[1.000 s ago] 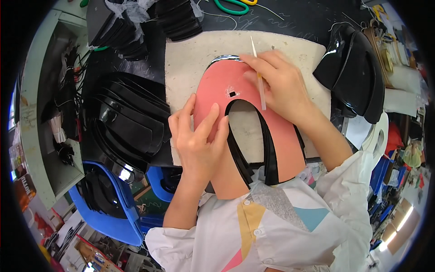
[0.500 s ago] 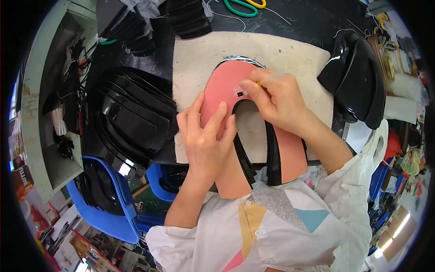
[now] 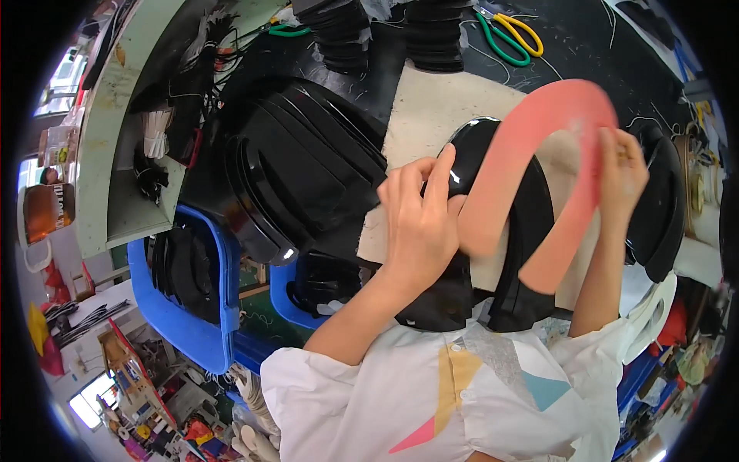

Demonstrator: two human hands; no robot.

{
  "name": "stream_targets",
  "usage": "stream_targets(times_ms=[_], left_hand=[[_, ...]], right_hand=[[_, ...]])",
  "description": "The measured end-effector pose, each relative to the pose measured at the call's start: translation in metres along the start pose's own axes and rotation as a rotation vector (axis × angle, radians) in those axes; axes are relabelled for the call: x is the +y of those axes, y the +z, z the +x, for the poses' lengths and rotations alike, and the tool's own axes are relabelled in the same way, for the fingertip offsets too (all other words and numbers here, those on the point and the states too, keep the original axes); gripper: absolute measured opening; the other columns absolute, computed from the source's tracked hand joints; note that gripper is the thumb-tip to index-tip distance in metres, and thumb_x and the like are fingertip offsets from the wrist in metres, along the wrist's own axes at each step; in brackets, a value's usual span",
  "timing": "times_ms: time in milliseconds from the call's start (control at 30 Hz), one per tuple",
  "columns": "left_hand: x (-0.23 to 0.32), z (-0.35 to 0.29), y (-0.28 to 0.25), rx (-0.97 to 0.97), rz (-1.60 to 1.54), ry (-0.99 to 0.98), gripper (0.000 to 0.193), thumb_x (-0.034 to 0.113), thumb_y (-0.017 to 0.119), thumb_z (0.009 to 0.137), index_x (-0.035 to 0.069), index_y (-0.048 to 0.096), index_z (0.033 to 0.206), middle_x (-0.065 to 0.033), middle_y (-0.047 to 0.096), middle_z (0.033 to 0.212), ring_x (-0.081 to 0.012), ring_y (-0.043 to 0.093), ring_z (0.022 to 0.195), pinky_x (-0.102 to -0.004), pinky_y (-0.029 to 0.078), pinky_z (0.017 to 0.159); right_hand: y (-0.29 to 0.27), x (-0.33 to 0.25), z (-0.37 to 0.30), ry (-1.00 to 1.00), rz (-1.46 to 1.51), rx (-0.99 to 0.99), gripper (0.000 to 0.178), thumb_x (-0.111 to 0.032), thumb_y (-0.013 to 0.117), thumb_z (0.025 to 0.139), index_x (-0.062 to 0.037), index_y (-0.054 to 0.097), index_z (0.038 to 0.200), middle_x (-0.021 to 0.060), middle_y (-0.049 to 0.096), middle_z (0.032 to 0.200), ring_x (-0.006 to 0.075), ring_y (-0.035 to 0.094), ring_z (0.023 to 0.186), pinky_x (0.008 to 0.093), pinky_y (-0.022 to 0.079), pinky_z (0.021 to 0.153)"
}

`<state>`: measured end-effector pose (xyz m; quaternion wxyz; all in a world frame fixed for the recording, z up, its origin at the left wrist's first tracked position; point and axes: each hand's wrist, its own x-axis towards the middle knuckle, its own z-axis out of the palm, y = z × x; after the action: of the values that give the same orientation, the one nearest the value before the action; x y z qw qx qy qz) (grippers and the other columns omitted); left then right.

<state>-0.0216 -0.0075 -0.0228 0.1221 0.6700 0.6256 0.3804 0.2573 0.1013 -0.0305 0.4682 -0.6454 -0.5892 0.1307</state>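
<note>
Head view: My right hand (image 3: 622, 173) pinches a pink horseshoe-shaped sheet (image 3: 531, 142), already raised above the black sheets (image 3: 531, 215), not yet set down; my half-open left hand (image 3: 423, 223) rests on them toward the table's (image 3: 589, 50) near edge.

Looks smooth, matt on pink U-shaped template (image 3: 504, 163), shines glossy on black curved piece (image 3: 471, 146), looks plastic on blue bin (image 3: 178, 333), cloth on shirt (image 3: 369, 400)

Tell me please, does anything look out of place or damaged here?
Only loose pale threads, scattered untidily on the dark table near the scissors. The pink U-shaped piece is blurred, so damage there is unclear.
</note>
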Motion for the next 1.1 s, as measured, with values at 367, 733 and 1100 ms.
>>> stream_targets(times_ms=[367, 733, 1100], left_hand=[[-0.194, 0.038, -0.205, 0.376, 0.083, -0.446, 0.047, 0.019, 0.069, 0.091, -0.004, 0.058, 0.131, -0.0165, 0.062, 0.125, -0.0204, 0.06, 0.111, -0.0298, 0.046, 0.095], [-0.002, 0.014, 0.0, -0.216, 0.083, 0.214, 0.035, 0.011, 0.081, 0.071, 0.011, 0.076, 0.105, -0.015, 0.06, 0.126, -0.0319, 0.054, 0.11, -0.0394, 0.047, 0.09], [-0.006, 0.009, 0.016, -0.174, 0.012, 0.183, 0.03, 0.004, 0.078, 0.069, 0.008, 0.075, 0.099, -0.0196, 0.058, 0.123, -0.0353, 0.052, 0.105, -0.0411, 0.049, 0.086]], right_hand=[[-0.014, -0.027, 0.007, 0.307, 0.433, -0.144, 0.028, -0.014, 0.064, 0.094, 0.003, 0.064, 0.117, 0.0074, 0.07, 0.104, 0.0106, 0.065, 0.09, 0.0229, 0.052, 0.081], [0.03, -0.049, -0.061, -0.034, 0.115, -0.372, 0.033, -0.014, 0.079, 0.078, -0.002, 0.07, 0.107, 0.0116, 0.066, 0.081, 0.0187, 0.059, 0.061, 0.0301, 0.049, 0.058], [0.02, -0.058, -0.049, -0.35, 0.038, -0.328, 0.014, -0.013, 0.068, 0.088, -0.002, 0.069, 0.096, 0.0113, 0.066, 0.076, 0.0273, 0.062, 0.063, 0.034, 0.047, 0.055]])
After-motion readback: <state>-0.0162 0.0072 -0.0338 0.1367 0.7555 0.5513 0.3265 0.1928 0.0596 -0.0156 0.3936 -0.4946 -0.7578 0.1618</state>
